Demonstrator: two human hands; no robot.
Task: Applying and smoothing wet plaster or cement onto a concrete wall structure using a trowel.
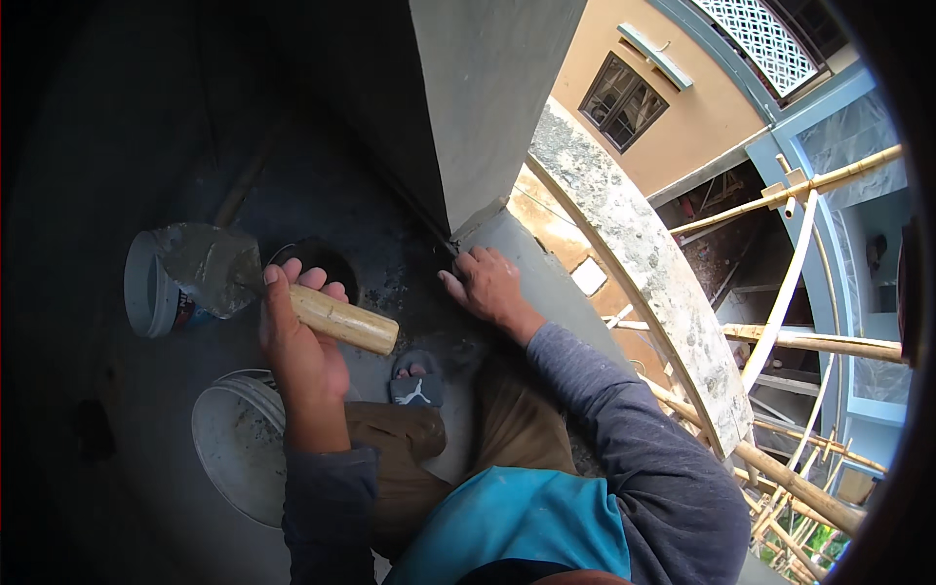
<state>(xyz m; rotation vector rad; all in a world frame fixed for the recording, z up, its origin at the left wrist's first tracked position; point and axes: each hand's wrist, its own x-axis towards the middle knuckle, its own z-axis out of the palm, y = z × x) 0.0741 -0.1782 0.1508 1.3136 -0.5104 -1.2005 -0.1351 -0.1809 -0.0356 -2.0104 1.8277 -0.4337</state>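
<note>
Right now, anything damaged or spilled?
The long, pale concrete ledge at right: its top is rough and blotched with grey, unlike the smooth grey strip beside the right hand. Dark specks also dot the grey floor left of that hand; I can't tell whether they're spilled material.

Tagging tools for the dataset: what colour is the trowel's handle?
The handle is light tan, like bare wood; best seen in the head view.

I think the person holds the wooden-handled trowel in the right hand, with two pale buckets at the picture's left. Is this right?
Not in the right hand: the head view shows the trowel in the left hand. Two pale buckets are at the picture's left.
</note>
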